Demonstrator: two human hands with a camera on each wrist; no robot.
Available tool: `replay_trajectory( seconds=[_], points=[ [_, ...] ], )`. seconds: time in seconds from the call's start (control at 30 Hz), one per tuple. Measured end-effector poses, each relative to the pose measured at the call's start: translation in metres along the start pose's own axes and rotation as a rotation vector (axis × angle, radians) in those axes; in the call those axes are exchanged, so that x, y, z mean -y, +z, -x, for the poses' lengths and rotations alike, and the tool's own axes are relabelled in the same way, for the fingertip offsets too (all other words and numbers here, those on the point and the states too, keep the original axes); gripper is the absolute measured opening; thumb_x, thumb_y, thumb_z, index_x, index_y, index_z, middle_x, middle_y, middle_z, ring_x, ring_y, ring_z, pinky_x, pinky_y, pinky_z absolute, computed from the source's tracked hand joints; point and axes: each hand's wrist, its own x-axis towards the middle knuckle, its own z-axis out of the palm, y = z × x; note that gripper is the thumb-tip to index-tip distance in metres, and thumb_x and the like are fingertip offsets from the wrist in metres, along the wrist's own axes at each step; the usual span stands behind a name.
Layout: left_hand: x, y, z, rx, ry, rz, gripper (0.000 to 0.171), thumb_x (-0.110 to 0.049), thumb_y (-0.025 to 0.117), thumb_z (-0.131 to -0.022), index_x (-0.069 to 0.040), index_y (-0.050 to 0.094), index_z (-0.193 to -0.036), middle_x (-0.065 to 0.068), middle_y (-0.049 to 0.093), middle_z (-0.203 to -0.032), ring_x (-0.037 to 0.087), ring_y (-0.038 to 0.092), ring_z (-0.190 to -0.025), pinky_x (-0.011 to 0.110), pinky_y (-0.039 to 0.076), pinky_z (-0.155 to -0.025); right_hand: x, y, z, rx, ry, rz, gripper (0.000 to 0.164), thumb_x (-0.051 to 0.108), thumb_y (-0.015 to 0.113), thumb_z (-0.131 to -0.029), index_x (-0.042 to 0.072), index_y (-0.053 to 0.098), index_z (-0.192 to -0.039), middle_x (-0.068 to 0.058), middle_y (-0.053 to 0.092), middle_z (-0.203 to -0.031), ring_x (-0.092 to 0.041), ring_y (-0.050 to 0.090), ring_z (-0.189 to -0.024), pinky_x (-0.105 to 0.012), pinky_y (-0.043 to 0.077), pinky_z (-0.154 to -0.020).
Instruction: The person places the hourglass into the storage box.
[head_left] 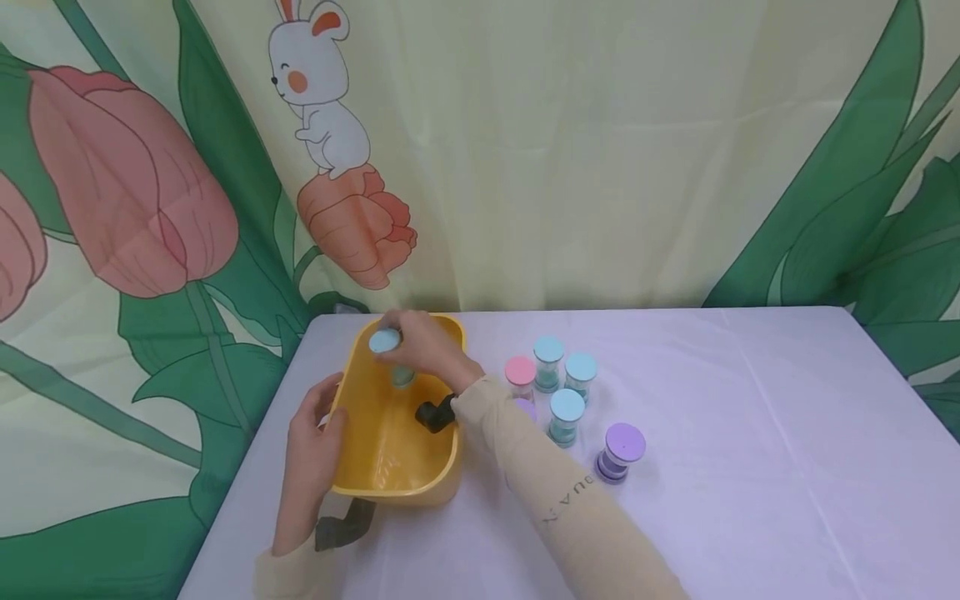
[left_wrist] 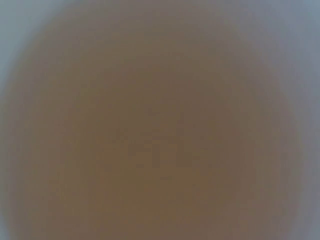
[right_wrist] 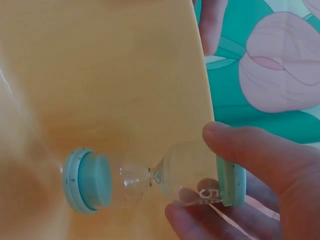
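My right hand (head_left: 423, 340) pinches the timer (right_wrist: 156, 175); slackening could drop it into the bin (head_left: 386, 425). Left hand's (head_left: 311, 446) hold: can't tell.

Right hand (right_wrist: 300, 200) pinches one teal cap (right_wrist: 233, 182) of clear sand timer (right_wrist: 155, 176) between thumb and fingers; white marking (right_wrist: 209, 194) on bulb near gripped cap; far cap (right_wrist: 74, 180) before yellow bin wall (right_wrist: 120, 75); left hand (right_wrist: 212, 25) finger beside bin's edge; printed tulip (right_wrist: 282, 60) beyond
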Motion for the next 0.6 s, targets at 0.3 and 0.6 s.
replay_trajectory(
  seconds=[0.3,0.6],
  points=[
    [-0.0019,0.0000,0.0016,0.003,-0.014,-0.009,0.047,-0.016,0.040,-0.103,-0.014,0.040,-0.150,0.011,0.048,-0.147,0.031,0.051,-0.127,0.051,0.046,-0.104,-0.0049,0.0089,-0.0027,0.024,0.000,0.012,0.028,0.017,0.077,-0.086,0.006,0.068,-0.110,0.000,0.067,-0.101,-0.014,0.058,-0.094,-0.019,0.048,-0.090],
    [-0.0027,0.0006,0.0014,0.002,-0.021,-0.022,0.047,-0.017,0.041,-0.103,-0.016,0.039,-0.150,0.009,0.049,-0.146,0.028,0.053,-0.123,0.044,0.048,-0.100,-0.0085,0.0109,-0.0034,0.054,0.015,0.052,0.027,0.012,0.077,-0.086,0.006,0.067,-0.111,-0.002,0.067,-0.104,-0.016,0.058,-0.095,-0.021,0.049,-0.092]
  ],
)
